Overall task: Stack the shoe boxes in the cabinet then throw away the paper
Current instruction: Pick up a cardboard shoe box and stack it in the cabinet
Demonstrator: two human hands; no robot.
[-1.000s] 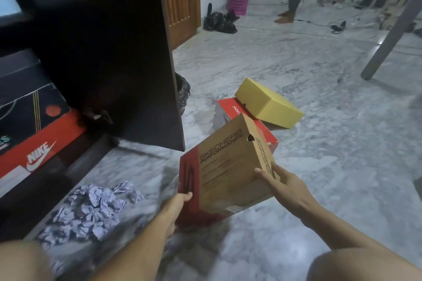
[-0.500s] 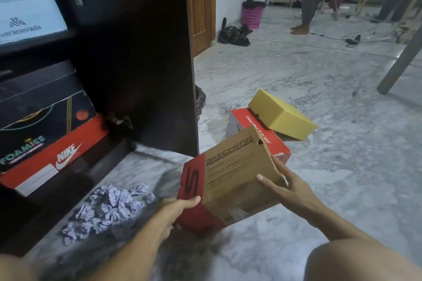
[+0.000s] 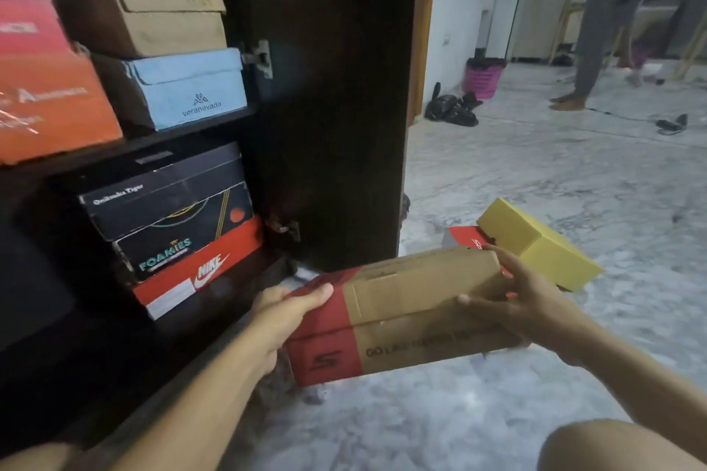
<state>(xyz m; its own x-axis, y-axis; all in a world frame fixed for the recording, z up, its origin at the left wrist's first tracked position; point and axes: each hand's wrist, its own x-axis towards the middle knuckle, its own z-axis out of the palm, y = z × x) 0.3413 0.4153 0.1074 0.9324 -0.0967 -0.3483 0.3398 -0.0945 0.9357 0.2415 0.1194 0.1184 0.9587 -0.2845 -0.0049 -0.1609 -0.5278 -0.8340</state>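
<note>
I hold a brown and red shoe box (image 3: pixel 413 314) level above the floor, in front of the dark cabinet (image 3: pixel 325 88). My left hand (image 3: pixel 283 314) grips its red left end, thumb on top. My right hand (image 3: pixel 524 298) grips its right end. On the lower shelf lies a stack of three boxes: black on top, a Foamies box, and a red Nike box (image 3: pixel 199 271) at the bottom. Behind my right hand a yellow box (image 3: pixel 535 241) leans on a red box (image 3: pixel 465 235) on the floor. The crumpled paper is hidden behind my arm and the box.
The upper shelf holds a light blue box (image 3: pixel 191 88), a brown box (image 3: pixel 168 17) and orange boxes (image 3: pixel 46 96). The cabinet door stands open at its right. A person (image 3: pixel 604 19) stands at the back right near a pink bin (image 3: pixel 484 76) and black bags (image 3: pixel 451 109).
I have turned the brown and red box from tilted on end to level and lifted it toward the cabinet. My view has swung left and up, showing the shelves.
</note>
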